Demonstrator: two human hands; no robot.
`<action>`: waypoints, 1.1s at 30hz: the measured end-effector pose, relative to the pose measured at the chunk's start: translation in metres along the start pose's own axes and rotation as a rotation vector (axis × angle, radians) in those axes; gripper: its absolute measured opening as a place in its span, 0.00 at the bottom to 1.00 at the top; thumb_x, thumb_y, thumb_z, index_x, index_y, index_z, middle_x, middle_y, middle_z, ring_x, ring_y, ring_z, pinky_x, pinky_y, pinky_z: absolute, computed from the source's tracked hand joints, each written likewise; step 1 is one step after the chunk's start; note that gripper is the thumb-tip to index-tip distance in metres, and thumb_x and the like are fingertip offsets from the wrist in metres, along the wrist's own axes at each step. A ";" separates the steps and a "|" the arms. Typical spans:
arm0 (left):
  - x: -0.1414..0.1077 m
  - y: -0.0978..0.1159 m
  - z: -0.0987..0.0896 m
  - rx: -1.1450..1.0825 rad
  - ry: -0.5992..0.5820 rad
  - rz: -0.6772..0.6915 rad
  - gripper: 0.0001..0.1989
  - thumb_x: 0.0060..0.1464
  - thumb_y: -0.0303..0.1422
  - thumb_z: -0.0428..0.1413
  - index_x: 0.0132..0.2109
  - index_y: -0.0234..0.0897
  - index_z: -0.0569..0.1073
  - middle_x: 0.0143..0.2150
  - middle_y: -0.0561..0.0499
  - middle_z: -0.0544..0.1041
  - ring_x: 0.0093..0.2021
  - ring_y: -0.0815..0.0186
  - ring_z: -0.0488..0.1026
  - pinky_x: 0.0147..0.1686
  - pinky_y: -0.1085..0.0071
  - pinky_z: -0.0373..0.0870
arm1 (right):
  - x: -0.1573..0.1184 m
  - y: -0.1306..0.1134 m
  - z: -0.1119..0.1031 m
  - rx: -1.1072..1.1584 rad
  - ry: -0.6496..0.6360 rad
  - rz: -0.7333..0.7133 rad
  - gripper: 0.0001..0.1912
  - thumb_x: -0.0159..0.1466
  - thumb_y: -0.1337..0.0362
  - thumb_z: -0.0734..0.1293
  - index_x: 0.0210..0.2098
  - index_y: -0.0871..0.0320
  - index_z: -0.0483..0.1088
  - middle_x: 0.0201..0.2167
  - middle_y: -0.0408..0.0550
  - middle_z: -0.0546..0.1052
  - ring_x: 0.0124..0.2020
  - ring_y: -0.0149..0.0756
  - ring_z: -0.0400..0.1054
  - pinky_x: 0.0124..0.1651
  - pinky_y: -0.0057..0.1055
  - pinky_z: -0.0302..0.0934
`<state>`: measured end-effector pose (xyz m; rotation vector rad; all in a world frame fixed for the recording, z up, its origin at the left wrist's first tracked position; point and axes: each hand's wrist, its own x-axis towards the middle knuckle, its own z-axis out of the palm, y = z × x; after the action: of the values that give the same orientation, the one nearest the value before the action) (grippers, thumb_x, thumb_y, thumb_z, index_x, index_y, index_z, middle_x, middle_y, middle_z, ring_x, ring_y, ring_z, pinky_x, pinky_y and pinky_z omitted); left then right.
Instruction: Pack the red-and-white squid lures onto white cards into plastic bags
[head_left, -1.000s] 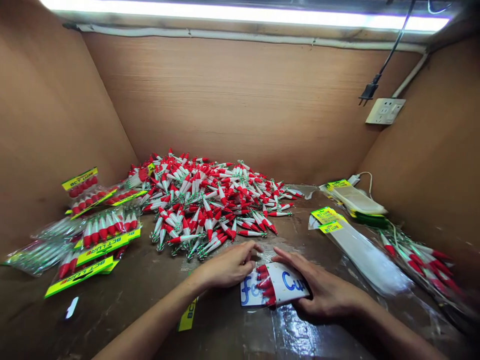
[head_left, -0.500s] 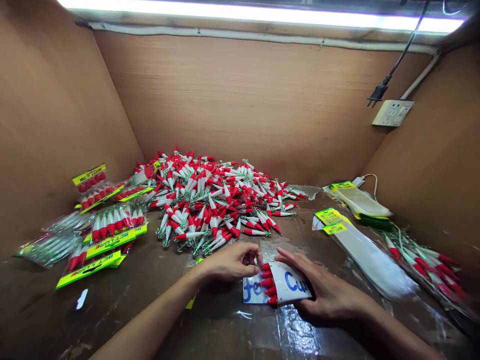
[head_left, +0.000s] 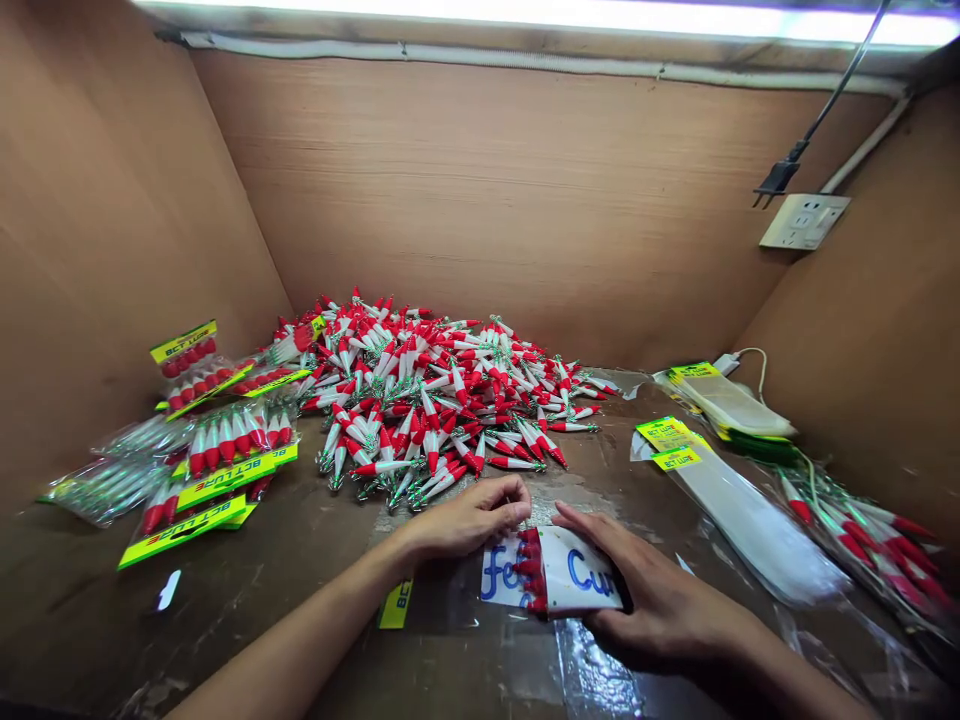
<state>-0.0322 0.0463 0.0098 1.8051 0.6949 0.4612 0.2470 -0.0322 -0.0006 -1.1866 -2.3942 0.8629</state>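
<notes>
Toward the table point(head_left: 247, 575)'s near edge, a white sleeve point(head_left: 581, 572) with red-tipped lures point(head_left: 532, 562) is held by the right hand point(head_left: 656, 590), digits spread. Whether anything is pinched by the left hand point(head_left: 472, 517) cannot be told.

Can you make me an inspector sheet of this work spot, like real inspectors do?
Surface: dark brown tabletop, with shiny patches.
Job's things: white sleeve with blue writing, red lure tips poking out its left side; big pile of loose red-and-white lures behind.
Clutter: bagged lures at left, white scrap in front of them; clear bags with yellow tops at right.
Hands: right hand holds the sleeve; left hand is by its top edge, grip unclear.
Cables: black plug hangs, prongs bare, near the wall socket.
Surroundings: brown walls, lit lamp above.
</notes>
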 end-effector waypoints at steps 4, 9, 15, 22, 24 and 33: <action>-0.011 0.018 0.000 0.263 -0.088 0.073 0.05 0.60 0.32 0.57 0.44 0.39 0.75 0.44 0.51 0.67 0.40 0.65 0.67 0.39 0.72 0.66 | 0.000 0.004 0.002 -0.018 0.003 -0.040 0.52 0.55 0.69 0.68 0.74 0.49 0.44 0.69 0.53 0.60 0.67 0.49 0.58 0.68 0.43 0.53; -0.016 0.025 0.010 0.308 -0.100 0.147 0.17 0.51 0.18 0.52 0.38 0.40 0.80 0.47 0.50 0.65 0.48 0.64 0.68 0.43 0.73 0.68 | -0.001 0.005 0.003 -0.009 0.008 -0.044 0.51 0.55 0.70 0.68 0.74 0.48 0.45 0.68 0.52 0.61 0.66 0.48 0.60 0.67 0.42 0.55; -0.012 0.017 0.018 0.279 0.001 0.127 0.15 0.49 0.17 0.53 0.34 0.39 0.80 0.47 0.51 0.65 0.47 0.65 0.69 0.42 0.74 0.68 | -0.001 0.002 0.002 0.000 0.005 -0.035 0.51 0.55 0.69 0.69 0.73 0.47 0.46 0.67 0.51 0.63 0.65 0.49 0.60 0.67 0.43 0.55; -0.025 0.033 0.030 0.631 0.048 0.095 0.07 0.56 0.30 0.57 0.42 0.43 0.76 0.51 0.49 0.65 0.46 0.60 0.71 0.49 0.64 0.69 | -0.001 0.004 0.002 -0.001 0.011 -0.048 0.53 0.54 0.70 0.70 0.73 0.46 0.45 0.67 0.50 0.62 0.66 0.47 0.60 0.67 0.42 0.54; -0.029 0.038 0.029 0.677 0.020 0.076 0.07 0.59 0.32 0.55 0.45 0.44 0.75 0.52 0.49 0.65 0.45 0.60 0.72 0.48 0.64 0.70 | -0.001 0.004 0.002 0.002 0.011 -0.046 0.53 0.54 0.70 0.70 0.74 0.46 0.45 0.67 0.50 0.62 0.66 0.47 0.59 0.68 0.42 0.54; -0.046 0.034 0.050 0.763 0.076 0.005 0.40 0.46 0.44 0.68 0.62 0.43 0.60 0.57 0.43 0.67 0.53 0.49 0.70 0.50 0.57 0.71 | 0.000 0.002 0.005 -0.011 0.038 -0.028 0.52 0.56 0.67 0.71 0.74 0.46 0.44 0.68 0.50 0.62 0.66 0.48 0.58 0.68 0.44 0.53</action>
<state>-0.0278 -0.0276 0.0269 2.5075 1.0074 0.2802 0.2459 -0.0327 -0.0057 -1.1598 -2.3823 0.8124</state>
